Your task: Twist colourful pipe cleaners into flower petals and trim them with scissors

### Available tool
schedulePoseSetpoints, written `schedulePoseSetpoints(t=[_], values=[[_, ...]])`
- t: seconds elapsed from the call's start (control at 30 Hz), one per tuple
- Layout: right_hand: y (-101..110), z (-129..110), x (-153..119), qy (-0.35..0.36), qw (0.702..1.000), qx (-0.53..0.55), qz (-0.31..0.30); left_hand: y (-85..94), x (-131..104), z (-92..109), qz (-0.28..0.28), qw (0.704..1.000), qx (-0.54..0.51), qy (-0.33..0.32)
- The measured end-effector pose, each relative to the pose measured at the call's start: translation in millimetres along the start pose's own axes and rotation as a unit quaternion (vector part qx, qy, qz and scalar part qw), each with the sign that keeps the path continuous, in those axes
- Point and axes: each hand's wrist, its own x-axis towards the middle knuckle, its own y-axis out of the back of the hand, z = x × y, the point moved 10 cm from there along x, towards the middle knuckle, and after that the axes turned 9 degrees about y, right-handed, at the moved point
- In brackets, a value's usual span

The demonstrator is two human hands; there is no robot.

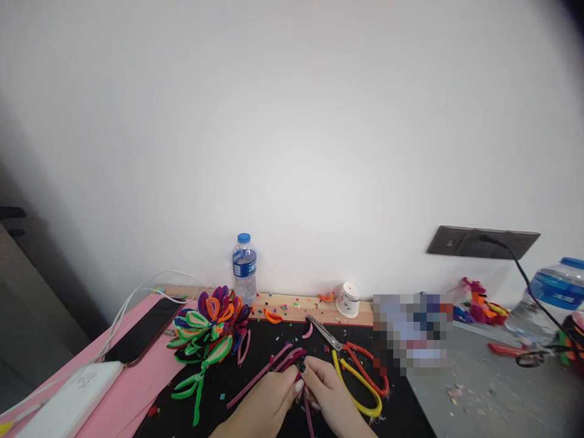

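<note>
My left hand (267,401) and my right hand (331,395) meet at the bottom centre over a black mat (219,380). Both pinch dark pink pipe cleaners (274,365) that fan out to the upper left and also run down between the hands. Just right of my right hand lie scissors (358,374) with one orange and one yellow handle, blades pointing up-left. A pile of looped pipe-cleaner shapes (210,331) in green, orange, purple and red sits to the left of the hands.
A water bottle (245,266) and a tipped white cup (349,299) stand by the wall. A phone (143,331) with white cable and a white box (68,401) lie on pink sheet at left. Another bottle (550,295) and colourful pieces (481,307) at right.
</note>
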Motion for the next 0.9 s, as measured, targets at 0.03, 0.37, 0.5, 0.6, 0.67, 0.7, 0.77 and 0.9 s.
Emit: schedulePoseSetpoints(t=[0.03, 0.37, 0.5, 0.6, 0.67, 0.7, 0.77, 0.9], values=[[0.5, 0.3, -0.7, -0.002, 1.0, -0.014, 0.003, -0.6, -0.1, -0.9, 0.003, 1.0, 0.02, -0.001], [6.5, -0.6, -3.9, -0.001, 0.992, -0.128, 0.021, -5.2, -1.2, 2.8, 0.033, 0.982, 0.182, -0.044], [11.8, 2.4, -5.4, -0.01, 0.993, -0.11, 0.051, -4.0, -1.5, 3.1, 0.044, 0.977, 0.205, -0.032], [10.7, -2.6, -4.7, 0.001, 0.992, -0.113, 0.048, -4.5, -1.4, 2.7, 0.032, 0.986, 0.159, -0.03], [10.2, -7.4, -4.3, 0.013, 0.992, -0.115, 0.047, -2.8, -0.6, 1.4, 0.031, 0.993, 0.115, -0.024], [10.1, -9.5, -4.2, 0.019, 0.992, -0.116, 0.048, -1.5, -0.1, 0.4, 0.034, 0.995, 0.093, -0.02], [9.8, -11.8, -3.9, 0.028, 0.992, -0.116, 0.046, 1.0, 0.9, -1.2, 0.042, 0.998, 0.053, -0.014], [9.4, -9.6, -1.7, 0.031, 0.991, -0.122, 0.039, 1.4, 2.2, -3.5, 0.05, 0.998, 0.033, -0.014]])
